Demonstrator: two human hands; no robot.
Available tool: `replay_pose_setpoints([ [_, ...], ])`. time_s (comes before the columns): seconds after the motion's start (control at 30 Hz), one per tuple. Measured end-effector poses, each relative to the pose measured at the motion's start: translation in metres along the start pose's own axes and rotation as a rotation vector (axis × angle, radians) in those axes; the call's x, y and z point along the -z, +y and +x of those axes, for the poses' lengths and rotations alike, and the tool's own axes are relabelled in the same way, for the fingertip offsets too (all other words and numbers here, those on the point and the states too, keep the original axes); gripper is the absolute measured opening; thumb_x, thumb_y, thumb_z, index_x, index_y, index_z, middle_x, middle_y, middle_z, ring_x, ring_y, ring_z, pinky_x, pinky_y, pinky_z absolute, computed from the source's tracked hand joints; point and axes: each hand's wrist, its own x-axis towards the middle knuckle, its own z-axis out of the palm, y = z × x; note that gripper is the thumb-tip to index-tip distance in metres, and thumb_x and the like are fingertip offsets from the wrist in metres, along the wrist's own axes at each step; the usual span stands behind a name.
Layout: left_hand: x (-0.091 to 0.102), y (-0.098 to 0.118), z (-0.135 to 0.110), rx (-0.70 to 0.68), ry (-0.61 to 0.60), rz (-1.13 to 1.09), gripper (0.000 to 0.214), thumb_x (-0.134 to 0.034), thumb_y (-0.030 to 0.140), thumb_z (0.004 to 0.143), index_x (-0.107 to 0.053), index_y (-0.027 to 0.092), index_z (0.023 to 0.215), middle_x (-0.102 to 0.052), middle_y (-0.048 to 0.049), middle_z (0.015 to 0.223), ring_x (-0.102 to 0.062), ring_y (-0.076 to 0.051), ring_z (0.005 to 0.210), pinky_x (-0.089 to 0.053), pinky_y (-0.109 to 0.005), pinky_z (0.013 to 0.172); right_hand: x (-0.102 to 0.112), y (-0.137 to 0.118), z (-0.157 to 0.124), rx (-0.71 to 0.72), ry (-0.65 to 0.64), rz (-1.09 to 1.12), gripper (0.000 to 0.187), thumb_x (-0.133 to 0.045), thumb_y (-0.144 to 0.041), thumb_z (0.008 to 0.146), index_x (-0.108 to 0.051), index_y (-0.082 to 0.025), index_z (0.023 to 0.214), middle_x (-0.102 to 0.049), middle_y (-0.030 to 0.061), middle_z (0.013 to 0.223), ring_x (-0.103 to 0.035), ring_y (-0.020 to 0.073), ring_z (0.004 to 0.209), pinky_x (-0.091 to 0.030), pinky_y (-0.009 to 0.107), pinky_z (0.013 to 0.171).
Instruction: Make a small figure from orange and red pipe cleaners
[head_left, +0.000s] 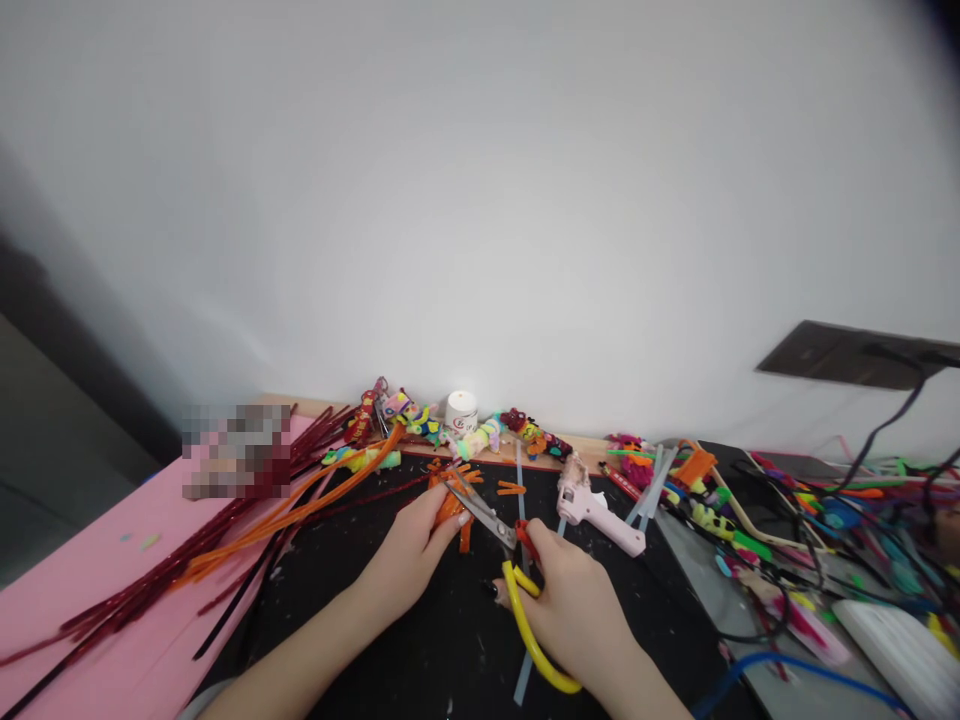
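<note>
Nearest, the right hand (574, 595) curls around the handles of scissors (495, 523), over a black mat (375, 655). Just left of the scissors, the left hand (412, 545) pinches orange strips (445, 510) between thumb and fingers, at the blades. Farther left of the scissors, orange stems (281, 518) and dark red stems (161, 560) cross a pink board (82, 575). Right of the scissors lies a glue gun (604, 518). Beyond the scissors are orange offcuts (511, 488), then colourful figures (478, 438) and a white tub (461, 412) before a pale wall (480, 220).
</note>
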Motion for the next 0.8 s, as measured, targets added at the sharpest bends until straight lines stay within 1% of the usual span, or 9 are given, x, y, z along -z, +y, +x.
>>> replay_pose_setpoints([
  [0.07, -0.0003, -0.0004, -0.0004, -0.010, 0.015, -0.007, 0.020, -0.042, 0.030, 0.090, -0.058, 0.018, 0.089, -0.065, -0.0047, 0.088, -0.059, -0.020, 0.082, -0.045, -0.029, 0.077, 0.0007, -0.0008, -0.0002, 0.004, 0.002, -0.014, 0.027, -0.064, -0.039, 0.074, -0.053, -0.022, 0.092, -0.066, 0.0020, 0.081, -0.064, 0.0225, 0.073, -0.036, 0.025, 0.058],
  [0.17, -0.0014, -0.0022, -0.0009, -0.016, 0.023, -0.015, 0.019, -0.043, 0.030, 0.090, -0.059, 0.019, 0.092, -0.066, -0.0047, 0.090, -0.059, -0.020, 0.083, -0.045, -0.030, 0.078, 0.0008, -0.0016, 0.0001, -0.008, 0.001, -0.042, 0.029, -0.066, -0.040, 0.074, -0.054, -0.021, 0.092, -0.066, 0.0028, 0.081, -0.064, 0.0229, 0.072, -0.034, 0.025, 0.056],
  [0.33, -0.0024, -0.0039, -0.0003, -0.001, 0.018, -0.010, 0.019, -0.043, 0.029, 0.090, -0.057, 0.019, 0.096, -0.066, -0.0054, 0.093, -0.059, -0.021, 0.086, -0.045, -0.031, 0.079, -0.0018, -0.0006, 0.0011, -0.011, 0.002, -0.037, 0.027, -0.068, -0.043, 0.072, -0.054, -0.022, 0.083, -0.065, 0.0009, 0.073, -0.063, 0.0202, 0.065, -0.030, 0.024, 0.052],
  [0.6, -0.0030, -0.0054, -0.0001, 0.016, -0.006, -0.039, 0.020, -0.041, 0.028, 0.090, -0.055, 0.018, 0.102, -0.065, -0.0076, 0.101, -0.059, -0.022, 0.094, -0.044, -0.032, 0.085, 0.0004, -0.0015, 0.0000, -0.035, -0.020, -0.026, 0.028, -0.069, -0.044, 0.071, -0.054, -0.021, 0.076, -0.066, 0.0018, 0.073, -0.063, 0.0201, 0.064, -0.030, 0.024, 0.053],
  [0.7, -0.0031, -0.0061, -0.0008, 0.016, -0.006, -0.038, 0.020, -0.041, 0.028, 0.090, -0.055, 0.018, 0.101, -0.065, -0.0073, 0.100, -0.059, -0.021, 0.093, -0.044, -0.032, 0.085, -0.0006, -0.0013, -0.0004, -0.037, -0.008, -0.038, 0.027, -0.069, -0.043, 0.071, -0.054, -0.021, 0.075, -0.065, 0.0018, 0.070, -0.062, 0.0196, 0.062, -0.029, 0.023, 0.051],
  [0.8, -0.0033, -0.0058, -0.0013, 0.016, 0.009, -0.019, 0.018, -0.042, 0.030, 0.090, -0.054, 0.019, 0.099, -0.065, -0.0060, 0.095, -0.059, -0.021, 0.089, -0.045, -0.032, 0.082, -0.0031, -0.0011, -0.0001, -0.035, 0.007, -0.033, 0.026, -0.068, -0.041, 0.072, -0.053, -0.021, 0.069, -0.063, 0.0007, 0.063, -0.060, 0.0174, 0.057, -0.026, 0.023, 0.049],
])
